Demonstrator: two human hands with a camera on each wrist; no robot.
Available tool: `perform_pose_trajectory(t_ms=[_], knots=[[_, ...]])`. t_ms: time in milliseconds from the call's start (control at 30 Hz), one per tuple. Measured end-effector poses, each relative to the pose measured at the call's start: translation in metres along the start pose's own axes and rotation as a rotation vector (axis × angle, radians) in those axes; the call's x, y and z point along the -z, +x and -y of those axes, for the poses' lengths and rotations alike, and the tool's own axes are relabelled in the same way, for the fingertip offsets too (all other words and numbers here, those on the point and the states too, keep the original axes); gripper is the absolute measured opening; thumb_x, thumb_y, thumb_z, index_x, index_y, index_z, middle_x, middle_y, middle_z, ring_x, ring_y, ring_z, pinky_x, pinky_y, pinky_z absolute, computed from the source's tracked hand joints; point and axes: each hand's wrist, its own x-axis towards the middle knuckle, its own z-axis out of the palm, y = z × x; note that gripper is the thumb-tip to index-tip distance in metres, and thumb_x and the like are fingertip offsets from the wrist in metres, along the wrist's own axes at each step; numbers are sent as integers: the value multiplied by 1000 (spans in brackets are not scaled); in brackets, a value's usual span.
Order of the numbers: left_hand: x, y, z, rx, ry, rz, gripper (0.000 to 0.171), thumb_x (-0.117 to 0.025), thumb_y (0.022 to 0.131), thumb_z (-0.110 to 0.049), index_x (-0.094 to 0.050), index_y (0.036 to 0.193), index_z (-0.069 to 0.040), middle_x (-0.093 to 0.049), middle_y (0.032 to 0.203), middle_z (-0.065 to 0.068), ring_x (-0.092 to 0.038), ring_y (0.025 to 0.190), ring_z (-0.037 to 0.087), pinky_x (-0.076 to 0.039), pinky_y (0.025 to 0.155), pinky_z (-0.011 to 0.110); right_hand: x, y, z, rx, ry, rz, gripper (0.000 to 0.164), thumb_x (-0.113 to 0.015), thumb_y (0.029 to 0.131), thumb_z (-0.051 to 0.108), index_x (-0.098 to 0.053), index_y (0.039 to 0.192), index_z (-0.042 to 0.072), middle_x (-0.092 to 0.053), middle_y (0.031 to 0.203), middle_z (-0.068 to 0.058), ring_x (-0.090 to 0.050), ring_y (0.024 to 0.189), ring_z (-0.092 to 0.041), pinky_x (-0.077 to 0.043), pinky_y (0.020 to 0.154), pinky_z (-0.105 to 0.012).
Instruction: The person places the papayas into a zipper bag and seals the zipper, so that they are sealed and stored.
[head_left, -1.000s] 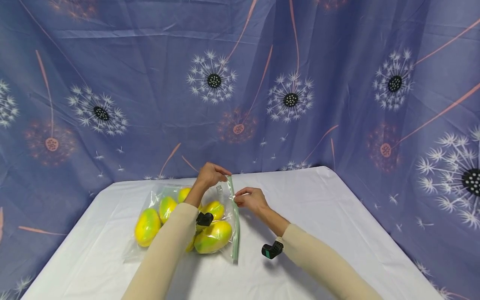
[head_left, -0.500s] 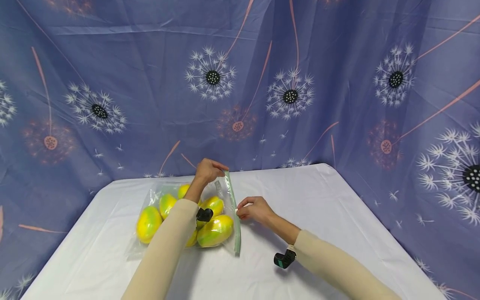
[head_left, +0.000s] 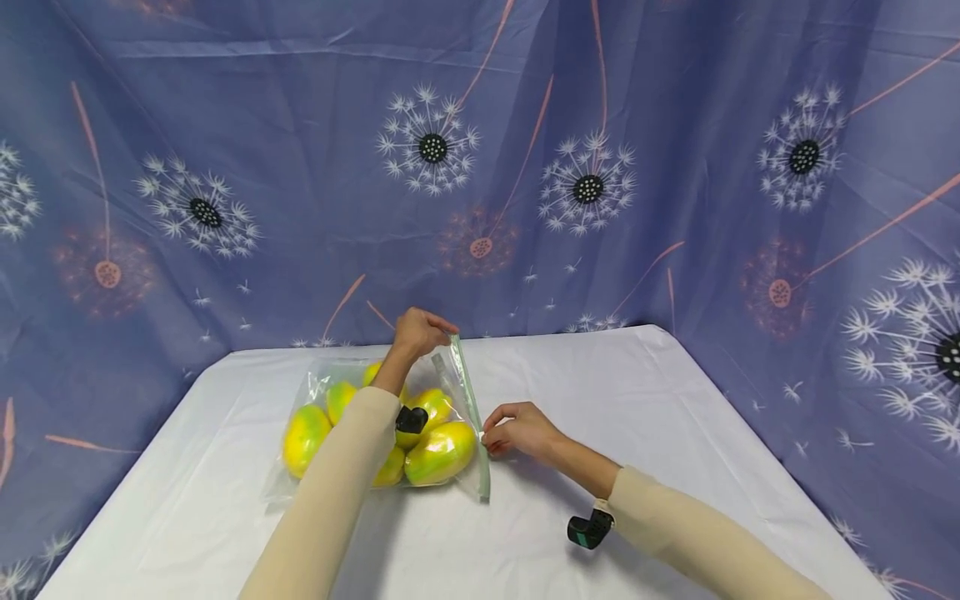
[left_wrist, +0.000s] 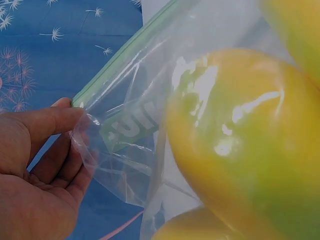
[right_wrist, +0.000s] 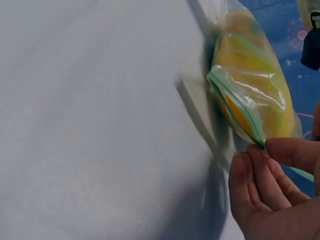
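A clear zip bag (head_left: 318, 379) with a green zip strip (head_left: 468, 387) lies on the table, holding several yellow-green mangoes (head_left: 441, 454). My left hand (head_left: 422, 332) pinches the far end of the strip; the left wrist view shows thumb and finger on that corner of the bag (left_wrist: 127, 160), beside a large mango (left_wrist: 240, 135). Partway down the strip, my right hand (head_left: 522, 431) pinches a small white slider (head_left: 482, 437). In the right wrist view the strip (right_wrist: 240, 107) gapes open on the near side of the fingertips. My left forearm hides some of the mangoes.
A white cloth covers the table (head_left: 637, 417). Behind it hangs a blue curtain (head_left: 315, 183) with dandelion prints. Each wrist wears a black camera, the right one (head_left: 590, 528) low over the cloth.
My right hand has slid along the zip strip toward the near end, pinching the slider. My left hand stays at the far corner. The view has shifted slightly.
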Motion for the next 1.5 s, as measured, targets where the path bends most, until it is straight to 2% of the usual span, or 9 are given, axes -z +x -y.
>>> perform_pose_trajectory(t_ms=[100,267,567,767,967,1100,1300,1400,1500], knots=[[1,1,-1,12,-12,-2,16,-78,88,-10,-83,102,-16,-66,136,11,-50,137,32,-48,109,48,4,-5,0,4,-28,19,18,-76,81,4,-69,94,-7,-73,78,-11,-71,70,-21,-63,74,-39],[4,1,-3,-8,-19,-29,17,-77,88,-8,-83,103,-15,-68,133,11,-53,133,33,-52,104,47,10,-16,-1,-30,-46,57,18,-77,80,4,-70,93,-6,-73,76,-9,-71,67,-20,-63,72,-38],[11,1,-1,-21,-23,-50,18,-75,90,-9,-82,107,-12,-66,135,14,-49,138,33,-48,109,48,14,-37,-5,-92,-42,188,15,-75,82,3,-69,93,-6,-72,78,-8,-70,70,-20,-63,75,-39],[9,1,1,-16,4,-61,17,-77,89,-11,-82,105,-13,-69,132,13,-50,136,34,-47,110,47,12,-42,-1,-89,-46,213,14,-76,81,0,-69,91,-7,-71,75,-8,-69,68,-19,-63,73,-39],[8,-2,3,13,18,-31,18,-77,89,-12,-81,107,-12,-69,129,13,-54,133,34,-50,106,46,7,-42,1,-100,-103,246,12,-76,79,2,-69,88,-3,-73,75,-9,-68,65,-19,-63,70,-37],[9,-5,4,18,37,5,21,-77,90,-14,-80,110,-11,-68,132,13,-53,134,34,-42,115,48,5,-42,-2,-113,-125,272,11,-76,79,2,-68,86,-2,-72,74,-8,-68,64,-18,-62,68,-35],[16,-11,4,-61,165,42,30,-76,90,-18,-77,118,-8,-69,130,15,-55,133,35,-31,122,50,3,-41,-4,-126,-146,291,11,-77,78,3,-69,85,-1,-73,73,-8,-67,63,-17,-62,65,-34],[23,-19,3,-103,236,52,32,-75,91,-21,-76,121,-8,-70,129,15,-61,125,35,-36,119,50,6,-40,-2,-127,-180,305,12,-78,80,6,-70,86,0,-73,75,-9,-67,64,-16,-62,66,-33],[31,-29,3,-154,282,58,37,-74,91,-22,-73,125,-6,-72,123,16,-68,112,33,-45,110,51,13,-39,3,-105,-246,288,12,-76,84,10,-70,90,2,-73,77,-10,-66,66,-17,-61,67,-34]])
